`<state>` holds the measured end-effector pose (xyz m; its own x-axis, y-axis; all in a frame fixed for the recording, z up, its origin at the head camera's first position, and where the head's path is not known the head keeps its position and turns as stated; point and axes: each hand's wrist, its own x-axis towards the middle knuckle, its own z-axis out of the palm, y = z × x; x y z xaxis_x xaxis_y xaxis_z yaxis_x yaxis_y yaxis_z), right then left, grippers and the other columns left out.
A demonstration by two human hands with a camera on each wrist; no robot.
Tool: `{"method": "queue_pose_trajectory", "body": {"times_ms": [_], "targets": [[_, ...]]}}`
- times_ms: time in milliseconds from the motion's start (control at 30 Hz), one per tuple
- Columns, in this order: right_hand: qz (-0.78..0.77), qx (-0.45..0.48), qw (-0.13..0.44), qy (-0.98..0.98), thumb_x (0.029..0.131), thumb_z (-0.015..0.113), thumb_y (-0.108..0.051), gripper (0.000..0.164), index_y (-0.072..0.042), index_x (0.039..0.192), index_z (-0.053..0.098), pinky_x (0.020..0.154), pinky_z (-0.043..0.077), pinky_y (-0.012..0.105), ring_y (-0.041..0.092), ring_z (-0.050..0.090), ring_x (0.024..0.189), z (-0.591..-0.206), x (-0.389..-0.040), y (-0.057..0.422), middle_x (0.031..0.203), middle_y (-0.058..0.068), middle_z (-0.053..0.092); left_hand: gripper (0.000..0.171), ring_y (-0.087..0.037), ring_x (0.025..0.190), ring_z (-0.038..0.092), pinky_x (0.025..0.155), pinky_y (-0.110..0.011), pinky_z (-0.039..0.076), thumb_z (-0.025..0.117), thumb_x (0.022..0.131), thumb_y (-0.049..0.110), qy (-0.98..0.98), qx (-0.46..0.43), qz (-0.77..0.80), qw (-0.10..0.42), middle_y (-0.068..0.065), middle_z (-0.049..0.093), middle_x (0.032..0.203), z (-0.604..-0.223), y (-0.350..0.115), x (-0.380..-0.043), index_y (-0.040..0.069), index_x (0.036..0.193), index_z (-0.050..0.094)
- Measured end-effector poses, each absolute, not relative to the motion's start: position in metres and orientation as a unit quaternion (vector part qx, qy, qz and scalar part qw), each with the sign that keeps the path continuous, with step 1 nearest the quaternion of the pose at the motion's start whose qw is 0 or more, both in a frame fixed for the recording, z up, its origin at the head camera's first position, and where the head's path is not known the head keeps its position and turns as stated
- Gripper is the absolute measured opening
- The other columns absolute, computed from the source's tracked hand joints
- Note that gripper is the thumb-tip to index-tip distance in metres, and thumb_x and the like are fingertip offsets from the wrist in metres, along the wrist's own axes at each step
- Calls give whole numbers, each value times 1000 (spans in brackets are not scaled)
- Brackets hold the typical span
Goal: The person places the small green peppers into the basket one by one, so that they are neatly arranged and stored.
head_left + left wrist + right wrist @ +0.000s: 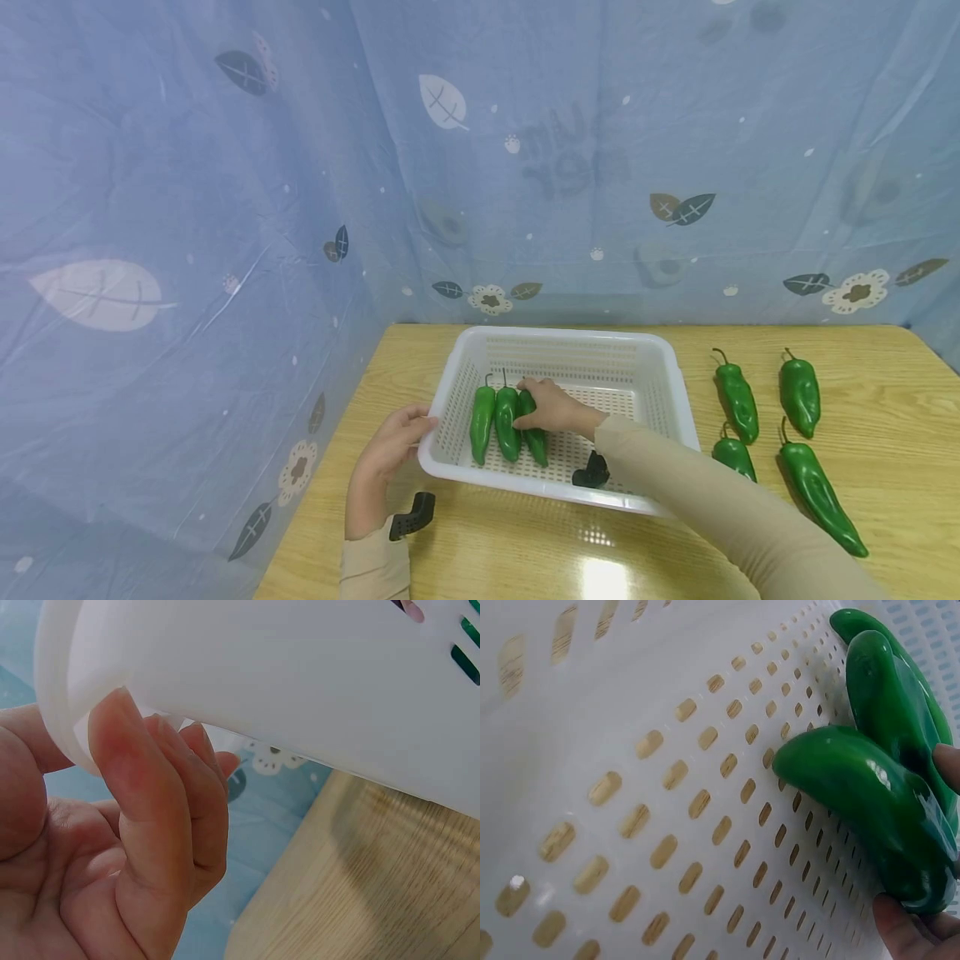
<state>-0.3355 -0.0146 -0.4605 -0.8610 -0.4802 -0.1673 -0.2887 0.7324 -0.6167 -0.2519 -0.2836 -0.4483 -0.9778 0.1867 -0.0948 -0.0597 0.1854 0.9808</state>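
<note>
A white plastic basket with slotted walls stands on the table. My left hand grips its left rim, and the left wrist view shows the fingers curled at that rim. Inside, two green peppers, one at the far left and one beside it, lie side by side, stems away from me. My right hand reaches into the basket and holds a third green pepper to their right. In the right wrist view, fingertips touch two sides of this pepper.
Several more green peppers lie on the wooden table right of the basket, including a long one nearest me and a short one further back. Blue patterned curtains hang behind and at the left.
</note>
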Motion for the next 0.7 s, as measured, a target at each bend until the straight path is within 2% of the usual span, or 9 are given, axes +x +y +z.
{"method": "queue_pose_trajectory", "body": {"times_ms": [500, 700], "targets": [[-294, -210, 166, 917, 82, 72, -33, 74, -5, 142, 39, 97, 44, 51, 36, 47, 121, -459, -334, -15, 133, 24, 46, 39, -30, 98, 66, 75, -37, 57, 49, 97, 13, 761, 47, 639, 99, -32, 59, 117, -448, -285, -252, -13, 125, 47], [-292, -202, 168, 920, 82, 72, -34, 75, -5, 143, 38, 96, 43, 53, 38, 45, 120, -458, -334, -15, 133, 24, 46, 38, -35, 102, 64, 76, -38, 57, 49, 97, 13, 760, 53, 640, 101, -33, 58, 118, -447, -285, -252, -14, 125, 47]]}}
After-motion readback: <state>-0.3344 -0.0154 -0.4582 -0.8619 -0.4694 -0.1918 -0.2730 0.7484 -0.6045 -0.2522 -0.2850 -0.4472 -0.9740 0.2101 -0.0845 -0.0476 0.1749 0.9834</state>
